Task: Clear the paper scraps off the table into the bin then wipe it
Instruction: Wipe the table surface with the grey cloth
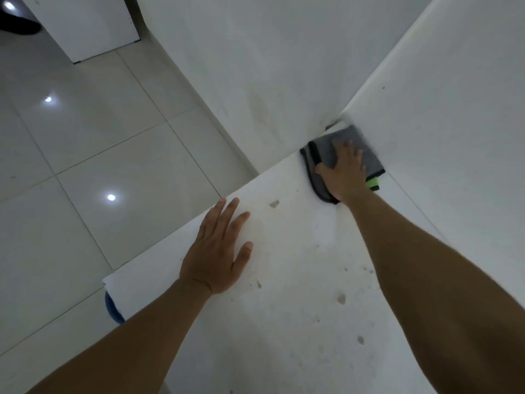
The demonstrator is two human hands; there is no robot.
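Wiping a white counter [298, 280] at its far corner, where two white walls meet. Pressing flat on a folded grey cloth [321, 155] with the right hand [345, 173], fingers spread wide rather than curled, likely spreading pressure across the cloth. Resting the left hand [218, 251] palm down, fingers straight, near the counter's left edge, probably bracing during the reach. Showing a green tag at the cloth's near edge. Leaving small grey smudges dotted over the nearer surface. Showing no paper scraps; a blue object [112, 308] peeking from below the edge, identity unclear.

left hand [217, 248] bare | right hand [345, 173] bare | forearms seemingly sleeveless
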